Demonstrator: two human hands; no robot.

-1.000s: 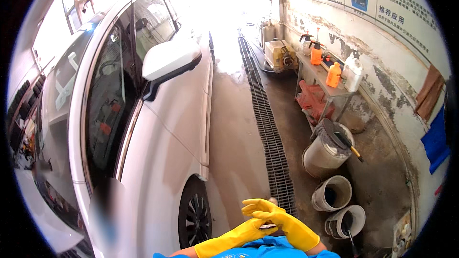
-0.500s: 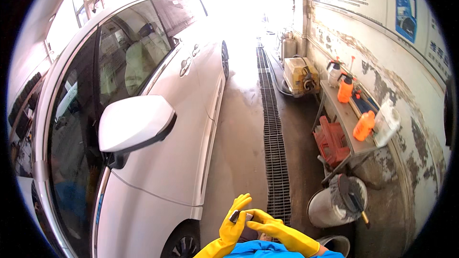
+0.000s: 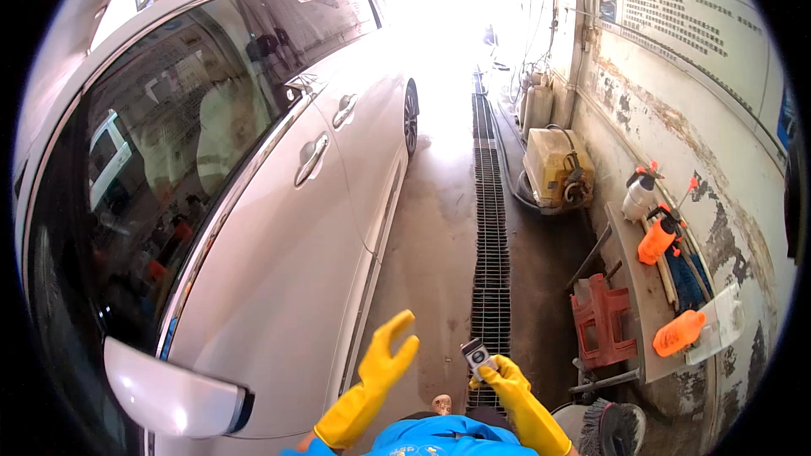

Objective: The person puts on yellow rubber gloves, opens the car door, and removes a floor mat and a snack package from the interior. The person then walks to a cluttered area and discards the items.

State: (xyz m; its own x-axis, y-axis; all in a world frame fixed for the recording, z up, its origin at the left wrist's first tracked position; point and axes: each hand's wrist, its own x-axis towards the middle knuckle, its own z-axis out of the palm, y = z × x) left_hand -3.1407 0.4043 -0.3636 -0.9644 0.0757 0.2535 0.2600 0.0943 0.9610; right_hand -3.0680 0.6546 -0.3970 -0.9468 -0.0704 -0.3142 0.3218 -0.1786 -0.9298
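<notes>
Both my hands wear long yellow rubber gloves. My left hand (image 3: 388, 358) is raised beside the white car (image 3: 279, 287), empty, with thumb and fingers apart. In my right hand (image 3: 505, 376) a small silver-and-black fob-like device (image 3: 478, 356) is gripped, its dark round part facing up. The hand holds it above the floor grate (image 3: 490, 262), in front of my blue top. The car stands along my left side, with its wing mirror (image 3: 177, 393) at the lower left and two door handles (image 3: 312, 159) further ahead. Its doors are closed.
At the right wall a narrow table (image 3: 629, 262) bears an orange spray bottle (image 3: 656, 241), an orange bottle (image 3: 678, 333) and a pale jug (image 3: 718, 325). Below are a red stool (image 3: 604, 321) and a brush (image 3: 601, 431). A yellow machine (image 3: 557, 169) with a hose stands further on.
My hands have parted: the left has moved left and up, and the right has moved right with the device. My view has moved forward along the car, bringing the mirror lower.
</notes>
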